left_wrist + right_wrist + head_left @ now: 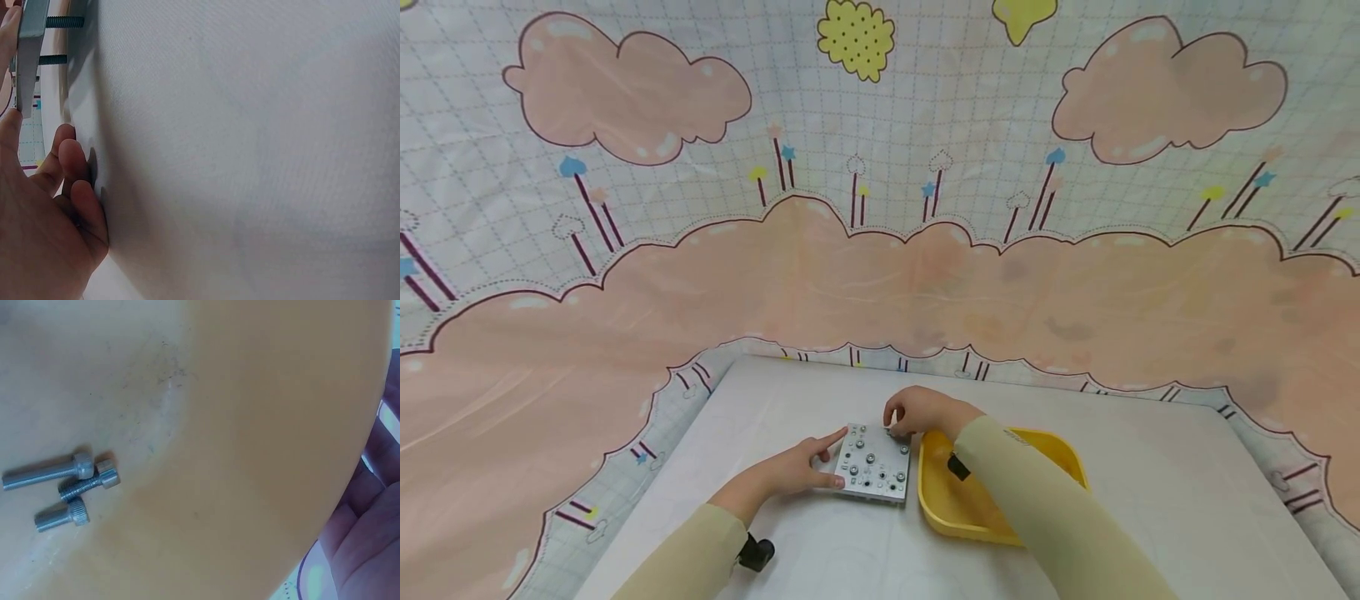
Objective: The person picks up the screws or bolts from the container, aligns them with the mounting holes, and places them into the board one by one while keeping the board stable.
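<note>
While a printed cloth backdrop (850, 292) rises behind and around the scene, the white tabletop (1150, 475) carries the working pieces. The yellow tray (973, 532) stands just to the right of the silvery plate (882, 465), under the right forearm, a position that probably keeps its contents within short reach. The plate lies between the two hands; the left wrist view shows threaded shanks (62, 22) projecting from its underside, which likely explains why it sits raised off the tabletop. The left hand (801, 468) is spread, its forefinger extended to the far left corner and its thumb on the near left corner, with the remaining fingers loosely bent beneath; this span presumably steadies the plate against shifting. The right hand (925, 408) arches over the far right corner, thumb and forefinger bent together and apparently pinching a screw, although the piece is too small to make out clearly. Several screw heads (870, 458) stand on the plate's upper face. Three loose screws (87, 483) lie close together on the tray floor, seemingly kept there so that they do not roll away.
</note>
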Tool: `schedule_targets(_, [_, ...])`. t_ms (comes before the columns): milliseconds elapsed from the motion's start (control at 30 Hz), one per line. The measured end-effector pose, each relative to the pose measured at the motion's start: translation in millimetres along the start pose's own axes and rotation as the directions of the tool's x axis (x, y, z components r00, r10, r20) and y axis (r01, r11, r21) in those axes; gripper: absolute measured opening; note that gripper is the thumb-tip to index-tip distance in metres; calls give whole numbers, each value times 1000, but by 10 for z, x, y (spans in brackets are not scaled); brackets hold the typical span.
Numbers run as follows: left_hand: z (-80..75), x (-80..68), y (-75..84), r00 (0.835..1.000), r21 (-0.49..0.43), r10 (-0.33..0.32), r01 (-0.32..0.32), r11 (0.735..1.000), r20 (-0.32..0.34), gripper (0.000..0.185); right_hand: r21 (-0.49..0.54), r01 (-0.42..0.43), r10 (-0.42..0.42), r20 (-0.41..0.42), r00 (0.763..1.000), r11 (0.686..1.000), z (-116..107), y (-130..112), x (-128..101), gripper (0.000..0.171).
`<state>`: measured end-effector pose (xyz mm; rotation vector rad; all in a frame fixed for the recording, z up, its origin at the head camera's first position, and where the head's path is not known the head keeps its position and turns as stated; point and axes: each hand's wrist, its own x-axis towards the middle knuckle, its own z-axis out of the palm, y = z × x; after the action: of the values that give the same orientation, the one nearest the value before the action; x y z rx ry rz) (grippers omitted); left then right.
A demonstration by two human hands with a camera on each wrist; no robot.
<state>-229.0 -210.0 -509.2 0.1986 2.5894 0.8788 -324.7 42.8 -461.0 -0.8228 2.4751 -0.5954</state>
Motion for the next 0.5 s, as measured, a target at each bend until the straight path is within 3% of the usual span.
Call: schedule_targets(500, [13, 5, -21, 1000, 2, 4, -4, 1000, -1, 93, 120, 67, -58, -77, 995, 991, -104, 130, -178, 21])
